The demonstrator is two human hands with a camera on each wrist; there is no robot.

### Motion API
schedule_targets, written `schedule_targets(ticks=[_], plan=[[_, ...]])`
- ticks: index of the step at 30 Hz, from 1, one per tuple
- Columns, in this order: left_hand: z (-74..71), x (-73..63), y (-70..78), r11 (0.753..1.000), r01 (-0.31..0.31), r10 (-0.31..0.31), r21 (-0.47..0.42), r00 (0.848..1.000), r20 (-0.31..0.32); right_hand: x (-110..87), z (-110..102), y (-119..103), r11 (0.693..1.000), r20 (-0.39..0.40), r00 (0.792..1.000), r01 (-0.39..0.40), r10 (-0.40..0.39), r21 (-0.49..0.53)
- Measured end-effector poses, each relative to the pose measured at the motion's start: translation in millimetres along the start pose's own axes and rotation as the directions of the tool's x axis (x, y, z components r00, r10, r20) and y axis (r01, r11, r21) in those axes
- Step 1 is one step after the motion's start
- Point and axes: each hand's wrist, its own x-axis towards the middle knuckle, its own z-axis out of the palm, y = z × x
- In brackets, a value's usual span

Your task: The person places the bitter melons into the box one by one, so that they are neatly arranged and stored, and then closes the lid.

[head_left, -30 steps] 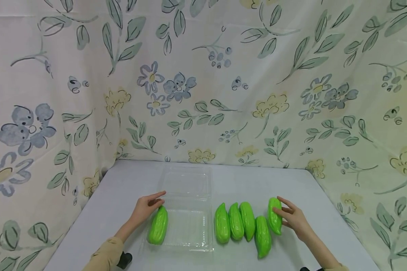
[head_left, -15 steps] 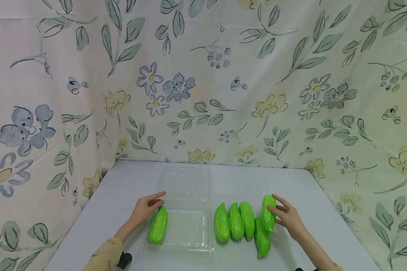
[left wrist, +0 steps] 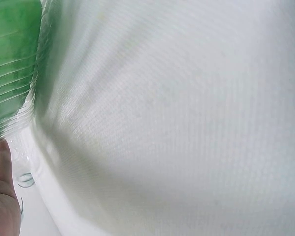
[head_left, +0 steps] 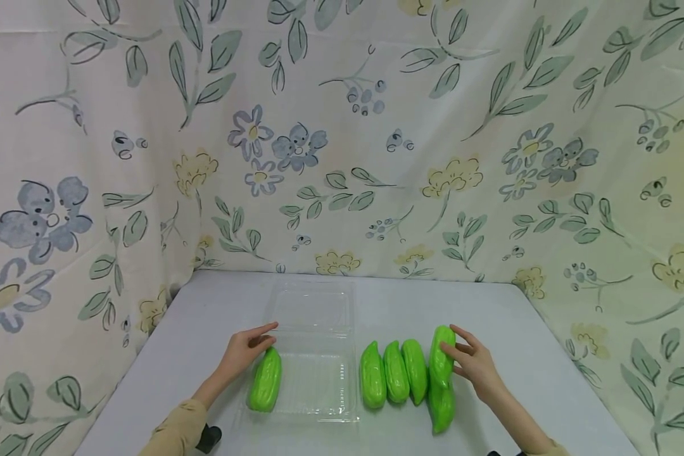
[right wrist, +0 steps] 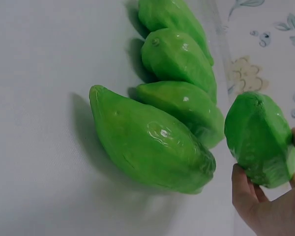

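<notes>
My left hand rests at the left edge of the clear plastic container, index finger out straight. In the left wrist view its fingers reach the container's ribbed wall. Inside the container's left side lies a long green model vegetable. With thumb and fingertips, my right hand grips another green vegetable, raised above the table in the right wrist view. Below it a pointed green vegetable lies on the table, partly hidden in the head view.
Three more green vegetables lie side by side between the container and my right hand. The container's open lid lies flat behind its base. A white table is surrounded by a floral cloth.
My right hand has moved left, carrying its green vegetable from beside the rightmost one on the table to over that one's upper end. My left hand has stayed still.
</notes>
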Motion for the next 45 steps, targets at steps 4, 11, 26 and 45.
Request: schedule_targets(ticks=[4, 11, 26, 45], plan=[[0.2, -0.4, 0.0, 1.0, 0.022, -0.022, 0.003, 1.0, -0.003, -1.3, 4.9, -1.9, 1.0, 0.022, 1.0, 0.017, -0.017, -0.002], [0.2, -0.8, 1.0, 0.999, 0.037, -0.037, -0.012, 0.999, 0.002, -3.2, 13.3, -8.4, 0.999, 0.014, 1.0, 0.018, -0.018, 0.031], [1.3, 0.2, -0.1, 0.999, 0.039, -0.039, -0.016, 0.999, 0.002, -2.7, 31.1, -21.0, 0.997, 0.02, 0.999, 0.029, -0.031, 0.073], [-0.5, -1.3, 4.2, 0.999, 0.036, -0.036, -0.005, 0.999, 0.0, -2.3, 65.5, -25.7, 0.992, 0.044, 0.997, 0.057, -0.062, 0.115]])
